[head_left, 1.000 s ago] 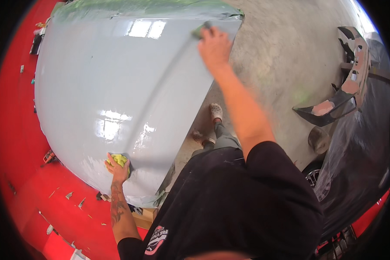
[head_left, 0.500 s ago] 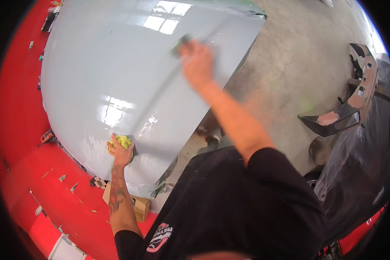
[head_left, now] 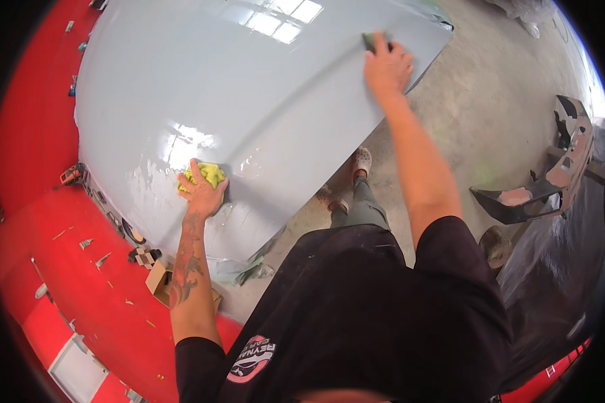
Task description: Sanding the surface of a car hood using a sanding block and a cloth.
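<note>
A large pale grey, glossy panel [head_left: 148, 80] with wet-looking streaks lies below me. My left hand [head_left: 202, 191] presses a crumpled yellow cloth [head_left: 210, 172] onto its lower part, fingers spread over and around the cloth. Farther up, near the panel's right edge, my right hand [head_left: 389, 70] grips a dark green block [head_left: 370, 41], mostly hidden by the fingers, against the surface. A shadow of the right arm crosses the panel.
A car bumper [head_left: 563, 174] with pinkish patches stands at the right, beside plastic sheeting [head_left: 544, 275]. A red surface [head_left: 27, 154] runs along the left, with a power tool [head_left: 72, 175] and a cardboard box [head_left: 157, 282] near the panel. My feet show on the concrete floor.
My right hand swept down and left across the panel, then back up to the right. My left hand with the cloth moved higher in view; the whole view also shifted.
</note>
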